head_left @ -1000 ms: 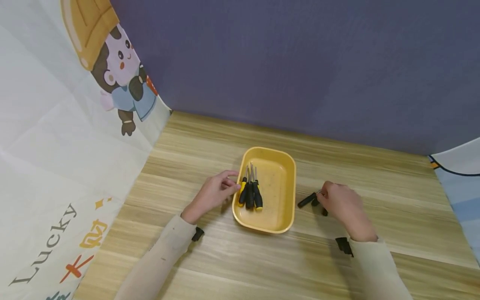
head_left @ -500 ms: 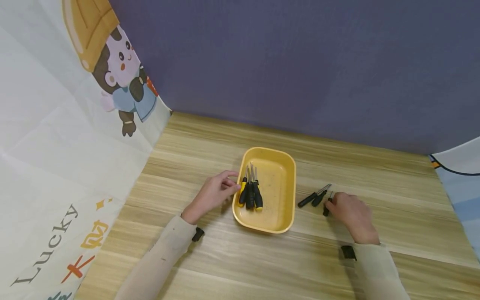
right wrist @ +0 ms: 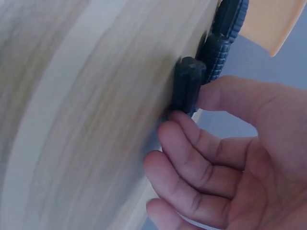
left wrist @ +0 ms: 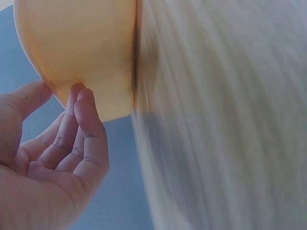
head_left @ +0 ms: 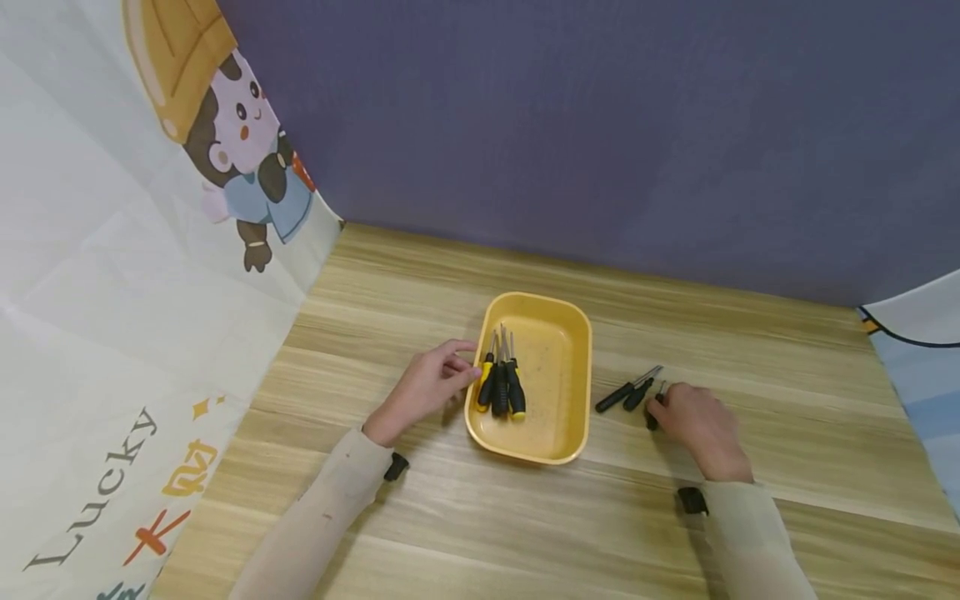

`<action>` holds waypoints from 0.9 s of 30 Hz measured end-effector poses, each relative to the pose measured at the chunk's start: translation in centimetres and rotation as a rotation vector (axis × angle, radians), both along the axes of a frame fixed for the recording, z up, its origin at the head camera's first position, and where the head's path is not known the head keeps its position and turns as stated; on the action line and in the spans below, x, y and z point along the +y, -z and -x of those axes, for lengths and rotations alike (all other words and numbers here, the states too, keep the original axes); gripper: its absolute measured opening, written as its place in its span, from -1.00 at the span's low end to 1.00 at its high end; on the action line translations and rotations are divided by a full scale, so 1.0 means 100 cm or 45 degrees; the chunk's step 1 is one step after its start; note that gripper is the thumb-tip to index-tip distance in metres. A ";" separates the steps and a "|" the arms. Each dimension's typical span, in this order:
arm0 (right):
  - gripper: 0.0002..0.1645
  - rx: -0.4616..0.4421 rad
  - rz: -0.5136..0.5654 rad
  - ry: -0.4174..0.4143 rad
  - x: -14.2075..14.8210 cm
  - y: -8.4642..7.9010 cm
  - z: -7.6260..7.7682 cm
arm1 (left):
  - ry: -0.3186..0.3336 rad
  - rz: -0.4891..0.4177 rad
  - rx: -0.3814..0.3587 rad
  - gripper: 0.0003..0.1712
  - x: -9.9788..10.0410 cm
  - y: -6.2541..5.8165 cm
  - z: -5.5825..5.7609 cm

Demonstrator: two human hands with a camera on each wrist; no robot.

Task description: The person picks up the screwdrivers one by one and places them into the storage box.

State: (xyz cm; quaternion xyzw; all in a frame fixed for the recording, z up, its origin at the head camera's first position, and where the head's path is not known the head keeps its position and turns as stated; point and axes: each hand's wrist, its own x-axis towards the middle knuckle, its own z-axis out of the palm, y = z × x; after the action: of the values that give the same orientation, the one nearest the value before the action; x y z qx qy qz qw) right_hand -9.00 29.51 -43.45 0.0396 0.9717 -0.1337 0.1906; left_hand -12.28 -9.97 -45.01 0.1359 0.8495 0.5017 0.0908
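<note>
My left hand [head_left: 431, 385] holds the left side of a yellow plastic tray [head_left: 553, 457], thumb at the rim and fingertips against the outer wall [left wrist: 91, 43]. Inside the tray, along its left, lie several black-and-yellow screwdrivers [head_left: 500, 392], shafts pointing away. To the right of the tray, my right hand [head_left: 701, 425] pinches the black handle of a small screwdriver [right wrist: 187, 81] between thumb and index finger, low over the table. Just left of it are two more screwdrivers with black handles, one nearer the tray [head_left: 615, 397] and one beside it [head_left: 636, 398].
The wood-grain table [head_left: 525, 533] meets a dark blue backdrop [head_left: 562, 150] at the rear. A white printed cloth [head_left: 97, 292] hangs along the left side. Black wrist straps show below each hand.
My right hand has moved slightly right and toward me, from over the screwdriver shafts to the rightmost handle, uncovering the other two. The left hand and tray stay in place.
</note>
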 end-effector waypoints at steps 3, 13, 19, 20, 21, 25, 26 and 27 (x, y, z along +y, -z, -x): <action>-0.47 0.009 0.007 -0.010 0.001 -0.002 0.001 | 0.010 -0.010 0.007 -0.49 0.000 -0.001 0.001; -0.46 0.056 0.015 -0.060 -0.008 -0.023 0.004 | 0.011 -0.020 -0.008 -0.50 0.000 -0.001 0.000; -0.47 0.103 0.014 -0.145 -0.034 -0.046 0.016 | -0.002 -0.015 -0.009 -0.50 0.000 0.000 -0.001; -0.47 0.117 0.013 -0.164 -0.040 -0.050 0.019 | -0.002 -0.017 -0.010 -0.50 0.000 0.000 -0.001; -0.48 0.129 0.010 -0.185 -0.046 -0.053 0.022 | -0.003 -0.021 -0.012 -0.50 0.000 0.000 -0.001; -0.46 0.155 0.010 -0.249 -0.071 -0.063 0.034 | -0.001 -0.031 -0.016 -0.50 0.001 0.000 -0.001; -0.46 0.154 0.011 -0.257 -0.078 -0.065 0.037 | 0.000 -0.035 -0.018 -0.50 0.001 0.000 0.000; -0.44 0.153 0.009 -0.267 -0.084 -0.067 0.040 | 0.002 -0.037 -0.021 -0.50 0.001 -0.001 0.000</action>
State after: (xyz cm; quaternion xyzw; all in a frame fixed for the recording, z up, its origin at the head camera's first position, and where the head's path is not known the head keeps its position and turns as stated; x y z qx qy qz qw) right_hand -13.00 21.08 -36.75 -0.0713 0.9797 -0.1187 0.1449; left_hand -12.23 -9.87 -44.95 0.1337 0.8411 0.5152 0.0962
